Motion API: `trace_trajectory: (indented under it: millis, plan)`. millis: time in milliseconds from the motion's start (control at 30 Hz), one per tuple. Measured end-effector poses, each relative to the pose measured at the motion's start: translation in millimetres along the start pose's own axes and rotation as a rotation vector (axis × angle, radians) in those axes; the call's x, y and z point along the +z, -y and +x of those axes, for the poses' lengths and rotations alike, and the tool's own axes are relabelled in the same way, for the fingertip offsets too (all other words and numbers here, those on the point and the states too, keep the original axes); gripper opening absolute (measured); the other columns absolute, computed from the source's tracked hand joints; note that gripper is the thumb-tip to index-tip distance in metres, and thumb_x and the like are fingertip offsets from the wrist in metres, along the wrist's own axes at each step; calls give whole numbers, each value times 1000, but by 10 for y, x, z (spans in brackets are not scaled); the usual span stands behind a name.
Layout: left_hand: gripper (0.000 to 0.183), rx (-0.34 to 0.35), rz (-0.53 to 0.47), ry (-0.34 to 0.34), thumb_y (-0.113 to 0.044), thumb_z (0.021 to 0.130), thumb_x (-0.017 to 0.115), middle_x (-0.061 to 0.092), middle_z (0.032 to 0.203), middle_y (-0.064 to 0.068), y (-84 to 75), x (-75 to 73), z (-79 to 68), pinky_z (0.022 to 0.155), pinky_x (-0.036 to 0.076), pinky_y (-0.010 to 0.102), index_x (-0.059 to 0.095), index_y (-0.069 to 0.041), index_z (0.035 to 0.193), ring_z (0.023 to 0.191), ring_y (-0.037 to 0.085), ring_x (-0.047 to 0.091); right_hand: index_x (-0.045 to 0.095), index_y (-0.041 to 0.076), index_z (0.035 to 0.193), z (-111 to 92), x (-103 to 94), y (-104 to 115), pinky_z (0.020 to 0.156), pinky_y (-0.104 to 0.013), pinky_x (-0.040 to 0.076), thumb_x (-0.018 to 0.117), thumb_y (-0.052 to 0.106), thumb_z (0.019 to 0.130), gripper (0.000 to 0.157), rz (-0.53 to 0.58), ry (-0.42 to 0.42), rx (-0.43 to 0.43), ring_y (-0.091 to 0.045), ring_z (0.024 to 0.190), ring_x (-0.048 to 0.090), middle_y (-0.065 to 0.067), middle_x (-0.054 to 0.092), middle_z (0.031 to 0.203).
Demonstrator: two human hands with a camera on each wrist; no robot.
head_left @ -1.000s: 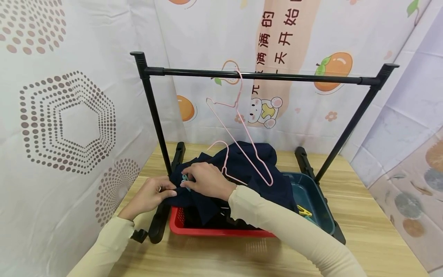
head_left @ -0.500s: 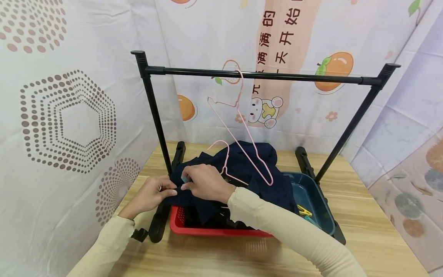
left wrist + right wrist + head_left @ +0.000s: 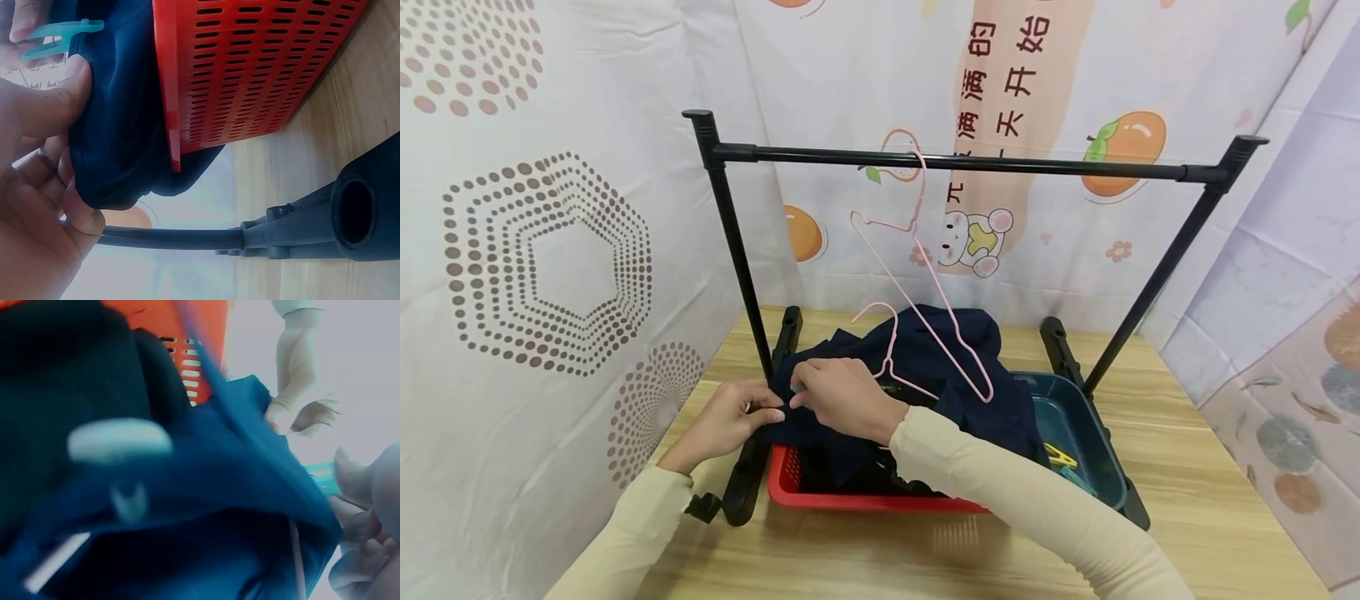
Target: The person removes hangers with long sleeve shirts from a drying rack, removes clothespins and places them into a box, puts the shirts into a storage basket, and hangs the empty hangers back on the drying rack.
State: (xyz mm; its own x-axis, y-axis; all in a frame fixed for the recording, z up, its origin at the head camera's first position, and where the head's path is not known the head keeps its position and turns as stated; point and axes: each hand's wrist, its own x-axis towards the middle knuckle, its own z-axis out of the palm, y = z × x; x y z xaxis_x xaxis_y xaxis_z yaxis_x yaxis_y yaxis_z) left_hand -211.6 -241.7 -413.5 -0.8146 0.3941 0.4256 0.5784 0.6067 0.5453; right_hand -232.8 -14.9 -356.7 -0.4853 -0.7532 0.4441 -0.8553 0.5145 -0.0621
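Note:
A dark navy garment (image 3: 973, 329) is heaped over the red basket. Pinched between thumb and fingers of my left hand (image 3: 721, 423) is its left edge; the left wrist view shows the folded cloth (image 3: 119, 112) up close. My right hand (image 3: 846, 398) is just to the right, pinching a teal clothespin (image 3: 84, 26) by its handle end. The clothespin's tip sits at the cloth's edge, near my left thumb. From the head, my right fingers mostly hide it. A pink hanger (image 3: 891, 333) lies partly within the garment, its hook sticking up.
A black rack with a crossbar (image 3: 1045, 165) stands around the basket (image 3: 880, 502), and another pink hanger (image 3: 942, 287) hangs from it. At right, a blue tray (image 3: 1108, 442) holds a yellow clothespin (image 3: 1060, 456) and a teal one (image 3: 1077, 478). Printed curtains enclose the wooden table (image 3: 1217, 500).
My right hand has shifted slightly, and its fingers now cover most of the clothespin that showed a second ago. My left hand keeps its pinch on the cloth in the same place.

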Motion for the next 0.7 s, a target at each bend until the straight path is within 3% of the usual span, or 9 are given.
trace_trajectory:
  millis: [133,433,700]
  plan:
    - [12,2,2,-3,-11,80,77,58,73,-14,-7,1,13,53,44,25,73,-23,82,61,5,51,64,18,94,-6,30,0,54,-14,43,63,32,93,14,-34,-60,-25,-2,60,54,8,64,87]
    - [12,11,-12,-4,-10,80,77,57,72,-13,-10,1,16,52,43,24,73,-21,81,60,5,50,62,18,96,45,3,7,59,-15,45,62,29,94,12,22,-146,-26,-2,64,57,8,64,86]
    - [11,14,2,-6,-11,80,77,57,72,-13,-1,-5,10,52,43,24,73,-22,81,60,5,49,62,17,96,50,-56,13,63,-13,45,62,30,94,13,89,-101,5,1,67,55,9,63,85]
